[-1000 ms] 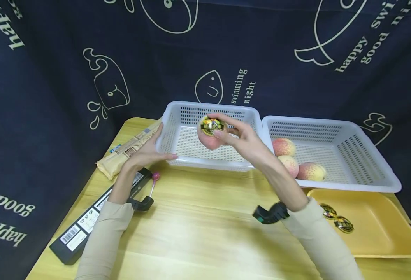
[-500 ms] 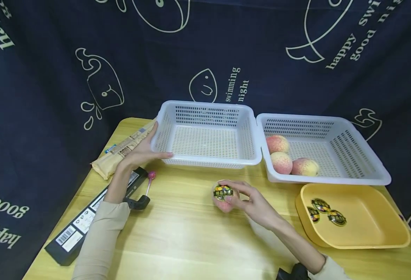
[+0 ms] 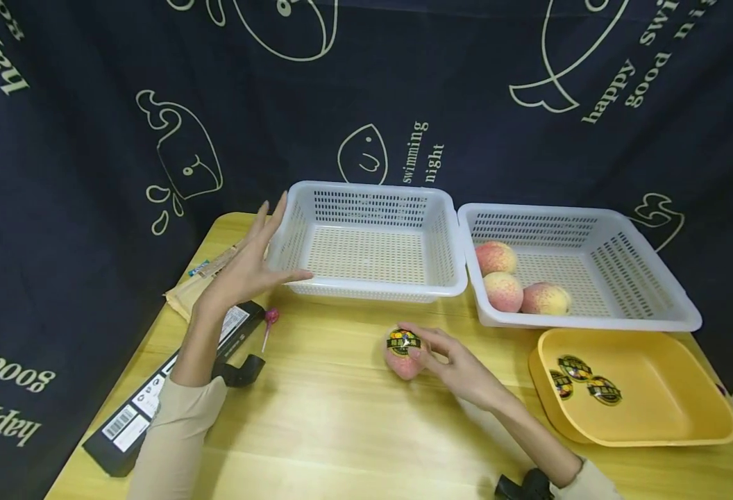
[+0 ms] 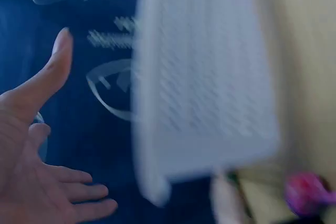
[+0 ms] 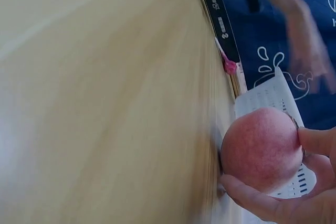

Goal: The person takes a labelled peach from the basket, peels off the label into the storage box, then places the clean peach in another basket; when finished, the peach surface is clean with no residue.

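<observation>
My right hand (image 3: 460, 368) holds a pink peach (image 5: 261, 150) between thumb and fingers, low over the table in front of the left basket. A round black-and-gold fruit sticker (image 3: 403, 342) faces up on that peach. My left hand (image 3: 248, 267), fingers spread, hovers at the left end of the white basket (image 3: 373, 283); the left wrist view shows its palm (image 4: 31, 182) apart from the basket wall. Nothing lies in this basket. Three more peaches (image 3: 545, 298) sit in the left part of a second white basket (image 3: 629, 278) on the right.
A yellow tub (image 3: 666, 389) with several loose stickers (image 3: 604, 390) stands at the right. Along the left side lie a long black box (image 3: 123, 437), a pink lollipop (image 3: 271, 317) and a beige package (image 3: 185, 295). A dark blue printed cloth (image 3: 279, 118) hangs behind the table.
My right hand has brought the peach from above the left basket down toward the table in front. My left hand has let go of the basket's edge and lifted slightly.
</observation>
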`<action>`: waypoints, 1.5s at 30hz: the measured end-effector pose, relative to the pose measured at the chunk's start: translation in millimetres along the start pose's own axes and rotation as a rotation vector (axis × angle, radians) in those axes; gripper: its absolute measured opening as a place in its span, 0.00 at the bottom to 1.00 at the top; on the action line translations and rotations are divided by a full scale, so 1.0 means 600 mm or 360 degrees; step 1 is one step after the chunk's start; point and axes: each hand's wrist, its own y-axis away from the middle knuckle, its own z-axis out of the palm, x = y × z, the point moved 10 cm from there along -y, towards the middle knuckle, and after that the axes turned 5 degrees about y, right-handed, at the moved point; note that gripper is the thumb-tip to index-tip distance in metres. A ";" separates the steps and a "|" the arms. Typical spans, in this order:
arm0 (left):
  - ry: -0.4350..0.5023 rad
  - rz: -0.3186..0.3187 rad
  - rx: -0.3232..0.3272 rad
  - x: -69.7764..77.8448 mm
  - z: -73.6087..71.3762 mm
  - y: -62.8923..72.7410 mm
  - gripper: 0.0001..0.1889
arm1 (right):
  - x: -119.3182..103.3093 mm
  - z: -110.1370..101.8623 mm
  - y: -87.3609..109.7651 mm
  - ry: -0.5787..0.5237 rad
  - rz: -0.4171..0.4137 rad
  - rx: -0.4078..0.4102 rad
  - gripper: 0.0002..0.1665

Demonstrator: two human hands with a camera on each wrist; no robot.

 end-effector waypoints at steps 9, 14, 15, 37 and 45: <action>0.0319 0.0290 -0.0299 0.155 0.215 0.094 0.55 | 0.010 -0.004 0.002 -0.0123 -0.0017 -0.0073 0.31; 0.0546 -0.0060 -0.0512 0.082 0.330 0.120 0.43 | 0.016 -0.006 0.002 -0.0229 0.0008 -0.0109 0.32; 0.0561 -0.0091 -0.0528 0.072 0.342 0.122 0.41 | 0.017 -0.006 0.002 -0.0257 0.0008 -0.0113 0.32; 0.0722 -0.0181 -0.0566 0.053 0.373 0.093 0.33 | 0.025 -0.070 -0.004 -0.0099 0.0115 0.0340 0.17; 0.0680 -0.0162 -0.0590 0.054 0.373 0.093 0.34 | 0.025 -0.072 -0.003 -0.0123 0.0173 0.0379 0.16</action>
